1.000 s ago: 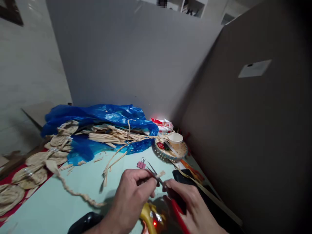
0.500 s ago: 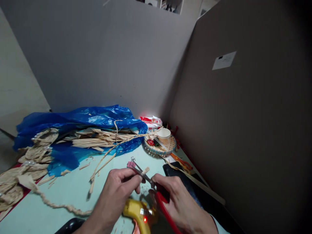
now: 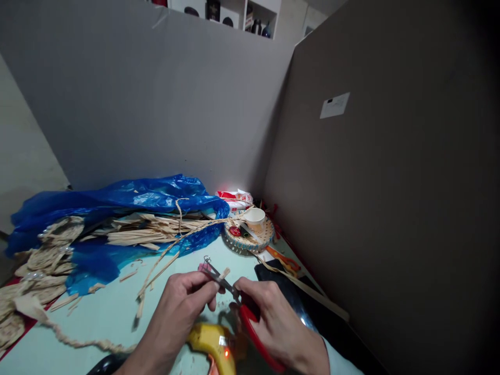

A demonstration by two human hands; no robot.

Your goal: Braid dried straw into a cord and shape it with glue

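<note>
My right hand [image 3: 269,317] is wrapped round the red handles of a pair of scissors [image 3: 253,330]. The blades point up and left and reach my left fingertips. Between the fingers of my left hand [image 3: 183,307] is a short pale husk strip [image 3: 224,273], its end sticking up beside the blades. Whether the blades are closed on the strip I cannot tell. Just beyond the left fingers shows a pink binder clip [image 3: 204,266], partly hidden. Below the hands lies a yellow glue gun [image 3: 213,338] with a lit red light.
Dried husk strips [image 3: 152,232] lie on a blue plastic bag [image 3: 117,195] at the back left. A round woven basket [image 3: 244,242] holds a paper cup [image 3: 255,217]. Orange-handled scissors [image 3: 285,260] and a black flat object [image 3: 287,289] are to the right. Grey panels stand behind.
The camera view has turned a little, so everything sits slightly further left. Both hands keep nearly the same pose round the scissors and strip.
</note>
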